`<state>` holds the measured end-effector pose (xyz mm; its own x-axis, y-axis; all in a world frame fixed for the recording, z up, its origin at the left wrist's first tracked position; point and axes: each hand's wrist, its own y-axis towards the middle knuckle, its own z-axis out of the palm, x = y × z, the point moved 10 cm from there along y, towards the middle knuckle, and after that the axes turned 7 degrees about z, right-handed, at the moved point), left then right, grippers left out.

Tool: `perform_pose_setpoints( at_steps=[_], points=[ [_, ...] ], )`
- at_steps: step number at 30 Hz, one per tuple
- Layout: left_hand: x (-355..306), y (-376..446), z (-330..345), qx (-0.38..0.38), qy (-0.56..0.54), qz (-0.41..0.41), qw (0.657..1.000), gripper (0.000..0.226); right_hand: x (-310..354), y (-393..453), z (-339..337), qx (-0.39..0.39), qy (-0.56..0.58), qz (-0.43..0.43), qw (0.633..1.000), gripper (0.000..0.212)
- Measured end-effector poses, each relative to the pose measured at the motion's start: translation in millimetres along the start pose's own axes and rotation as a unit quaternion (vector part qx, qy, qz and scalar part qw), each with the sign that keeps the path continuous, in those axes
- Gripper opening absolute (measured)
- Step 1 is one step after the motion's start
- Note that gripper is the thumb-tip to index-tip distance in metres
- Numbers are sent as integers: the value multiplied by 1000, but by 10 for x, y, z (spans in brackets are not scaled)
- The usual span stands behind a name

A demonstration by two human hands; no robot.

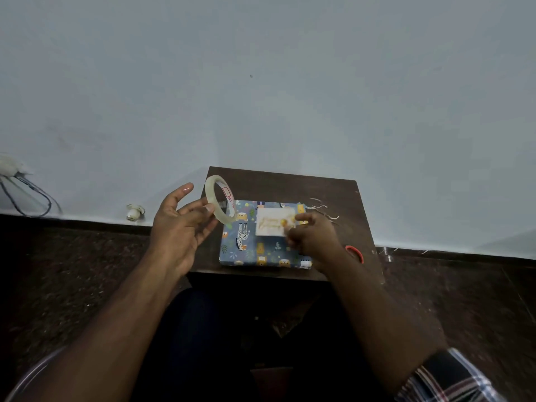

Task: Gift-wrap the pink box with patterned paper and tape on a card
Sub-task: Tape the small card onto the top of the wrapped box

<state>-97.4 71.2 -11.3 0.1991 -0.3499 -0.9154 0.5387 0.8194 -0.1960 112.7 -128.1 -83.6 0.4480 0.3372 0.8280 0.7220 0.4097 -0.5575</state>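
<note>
I see the wrapped box [265,235], covered in blue animal-print paper, lying flat on the small dark table [333,192], with the white card [271,223] resting on its top. My left hand [181,224] is raised beside the box, palm turned inward, thumb and fingertips pinching the clear tape roll [219,201] upright. My right hand [314,239] hovers over the card's right edge, fingers curled together, pinching something I cannot make out.

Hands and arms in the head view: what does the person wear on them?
Both forearms are bare, and no ring, watch or glove is visible on the left hand or the right hand. Only the right arm shows clothing: a rolled-up checked sleeve in white, blue and red, with a dark band.
</note>
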Motion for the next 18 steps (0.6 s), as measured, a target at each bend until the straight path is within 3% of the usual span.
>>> perform_pose_setpoints(
  at_steps=[4,7,10,12,14,16,18],
  points=[
    [10,-17,-9,6,0,-4,1000,59,-79,-18,162,-34,-114,-24,993,38],
    [33,-21,11,17,-4,-11,1000,59,111,-82,156,-85,-301,-84,946,40],
    [78,-31,36,24,-5,-21,999,58,280,-123,130,-92,-376,-124,914,35],
    [119,-43,56,26,-16,-31,999,58,305,-145,133,-43,-303,-117,945,28],
    [176,-63,101,29,-36,-44,998,58,172,-212,283,88,-132,-36,987,27],
    [263,-90,164,27,-51,-60,997,59,85,-316,427,174,-18,30,984,25],
    [373,-115,264,30,-57,-78,995,58,79,-354,461,197,41,42,979,24]
  ],
)
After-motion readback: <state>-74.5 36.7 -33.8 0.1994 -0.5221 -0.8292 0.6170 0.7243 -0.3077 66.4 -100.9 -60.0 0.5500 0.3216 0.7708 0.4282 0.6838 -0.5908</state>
